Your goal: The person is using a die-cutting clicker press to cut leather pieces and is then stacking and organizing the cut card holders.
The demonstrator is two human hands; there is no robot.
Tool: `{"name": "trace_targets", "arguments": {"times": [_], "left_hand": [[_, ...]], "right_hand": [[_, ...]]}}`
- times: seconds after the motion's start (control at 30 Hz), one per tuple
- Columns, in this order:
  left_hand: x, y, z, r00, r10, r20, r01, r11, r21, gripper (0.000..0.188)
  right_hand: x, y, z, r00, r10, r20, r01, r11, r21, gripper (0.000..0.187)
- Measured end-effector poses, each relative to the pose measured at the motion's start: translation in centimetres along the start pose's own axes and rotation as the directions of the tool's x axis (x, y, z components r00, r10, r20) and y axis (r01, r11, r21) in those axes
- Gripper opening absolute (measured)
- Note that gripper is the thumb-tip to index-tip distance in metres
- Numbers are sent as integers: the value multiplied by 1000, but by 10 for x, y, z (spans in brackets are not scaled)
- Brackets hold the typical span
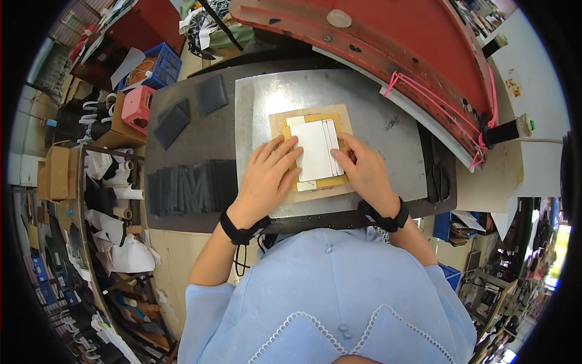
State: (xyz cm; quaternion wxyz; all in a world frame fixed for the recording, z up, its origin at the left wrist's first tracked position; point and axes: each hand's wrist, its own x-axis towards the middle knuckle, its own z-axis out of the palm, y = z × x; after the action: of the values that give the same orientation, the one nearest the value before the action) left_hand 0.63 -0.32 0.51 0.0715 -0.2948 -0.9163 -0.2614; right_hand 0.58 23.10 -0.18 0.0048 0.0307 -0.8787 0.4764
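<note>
A white rectangular panel (312,148) with narrow strips along its right side lies on a yellow board (330,182). Under that board is a larger tan sheet (277,116), flat on a shiny metal plate (394,151). My left hand (265,175) rests with fingers spread, their tips touching the panel's left edge. On the opposite side, my right hand (367,171) has its fingers loosely bent and apart; its thumb and forefinger touch the strips at the panel's right edge. Each wrist wears a black band. The undersides of my fingers are hidden.
Left of the plate, dark flat pieces (193,188) lie in an overlapping row, with several loose ones (211,95) behind. A red machine head (376,36) with pink cord overhangs the far right. Black-handled scissors (438,182) lie at the table's right edge. A shelf (91,224) stands left.
</note>
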Motion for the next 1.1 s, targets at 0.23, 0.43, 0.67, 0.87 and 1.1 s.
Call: {"name": "trace_targets", "arguments": {"times": [0.23, 0.43, 0.67, 0.87, 1.1], "left_hand": [[3, -9, 0, 1000, -4, 11, 5, 999, -41, 29], [10, -4, 3, 1000, 17, 6, -17, 1000, -16, 35], [11, -2, 7, 997, 59, 57, -59, 998, -10, 49], [10, -4, 9, 996, 56, 63, -55, 998, -10, 52], [10, -4, 8, 996, 52, 78, -52, 999, 2, 53]], "right_hand": [[3, 3, 1, 999, 22, 23, -23, 999, 28, 39], [4, 7, 1, 999, 14, 34, -15, 999, 38, 40], [4, 8, 0, 999, 36, 30, -39, 995, 94, 41], [4, 6, 0, 999, 31, 41, -35, 995, 89, 40], [5, 6, -1, 999, 21, 47, -24, 997, 70, 40]]}}
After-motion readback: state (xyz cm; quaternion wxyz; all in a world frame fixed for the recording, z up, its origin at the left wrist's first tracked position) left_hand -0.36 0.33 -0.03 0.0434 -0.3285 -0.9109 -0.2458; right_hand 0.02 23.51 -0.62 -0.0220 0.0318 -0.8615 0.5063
